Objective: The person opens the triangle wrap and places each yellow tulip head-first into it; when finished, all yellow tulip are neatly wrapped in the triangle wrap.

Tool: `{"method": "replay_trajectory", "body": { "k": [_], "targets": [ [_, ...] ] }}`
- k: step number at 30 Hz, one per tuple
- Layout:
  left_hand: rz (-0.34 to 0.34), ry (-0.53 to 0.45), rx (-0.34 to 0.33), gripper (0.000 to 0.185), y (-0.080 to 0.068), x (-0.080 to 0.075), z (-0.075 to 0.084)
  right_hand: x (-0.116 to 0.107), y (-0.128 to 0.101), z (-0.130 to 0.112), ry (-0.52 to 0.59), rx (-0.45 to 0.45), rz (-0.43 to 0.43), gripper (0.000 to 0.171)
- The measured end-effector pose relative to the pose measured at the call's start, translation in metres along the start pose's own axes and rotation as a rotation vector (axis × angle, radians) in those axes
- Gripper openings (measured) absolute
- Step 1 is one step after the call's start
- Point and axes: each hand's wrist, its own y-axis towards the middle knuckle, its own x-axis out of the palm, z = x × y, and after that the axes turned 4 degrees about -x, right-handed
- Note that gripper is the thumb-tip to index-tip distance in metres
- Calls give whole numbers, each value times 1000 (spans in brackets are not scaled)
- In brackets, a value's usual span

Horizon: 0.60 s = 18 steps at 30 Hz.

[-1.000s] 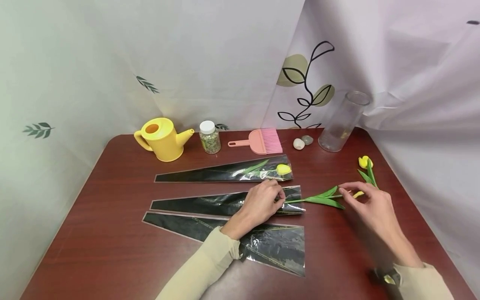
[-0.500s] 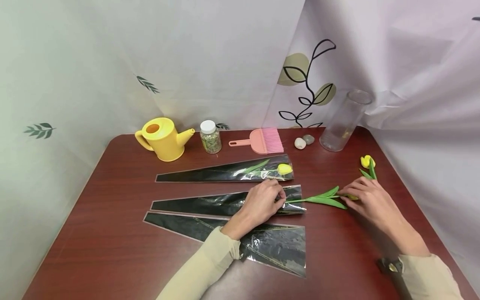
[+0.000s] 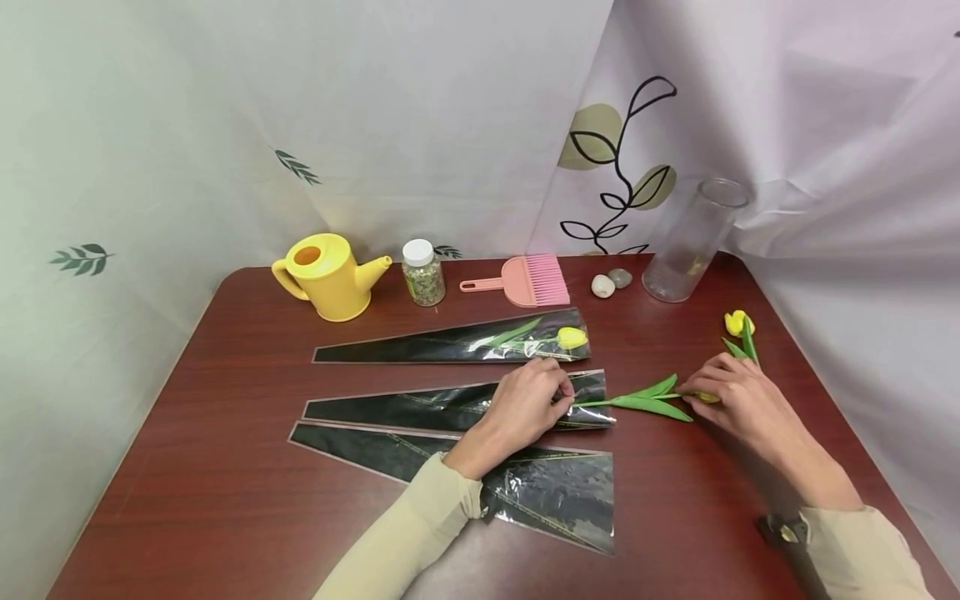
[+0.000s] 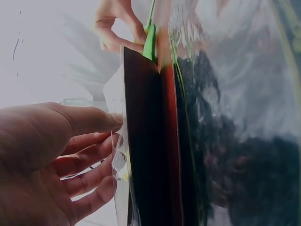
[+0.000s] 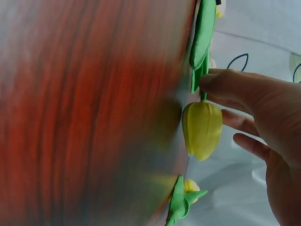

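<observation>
A yellow tulip [image 5: 203, 129] lies stretched to the right of the middle clear-and-black sleeve [image 3: 420, 408], its stem end reaching into the sleeve's wide mouth. My right hand [image 3: 746, 408] pinches the stem between thumb and fingers just below the bloom, as the right wrist view shows. With thumb and fingertips my left hand [image 3: 521, 406] pinches the clear film at the sleeve's mouth; in the left wrist view the film [image 4: 121, 160] stands up from the dark backing. Behind it lies another sleeve [image 3: 412, 346] with a yellow tulip [image 3: 572, 337] inside. A wider flat sleeve [image 3: 555, 500] lies nearest.
Along the back stand a yellow watering can [image 3: 337, 279], a white-capped jar [image 3: 424, 279], a pink brush with dustpan [image 3: 525, 282], two stones [image 3: 603, 286] and a tall glass vase [image 3: 678, 258]. Another yellow tulip [image 3: 739, 323] lies at the table's right side.
My right hand has turned and its fingers have closed in at the tulip's stem below the bloom. My left hand and the sleeves keep their places; the view has shifted slightly.
</observation>
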Motion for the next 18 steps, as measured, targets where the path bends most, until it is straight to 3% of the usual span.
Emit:
{"method": "replay_trajectory", "body": {
  "k": [3, 7, 11, 18],
  "targets": [
    [6, -11, 0, 4, 0, 1, 1, 3, 7, -7, 65, -9, 17, 35],
    [18, -26, 3, 3, 0, 0, 1, 9, 21, -19, 172, -20, 20, 9],
    [25, -30, 5, 3, 0, -1, 2, 19, 33, -28, 259, -5, 8, 28],
    [30, -40, 7, 4, 1, -1, 3, 34, 44, -40, 387, 40, 12, 28]
  ]
}}
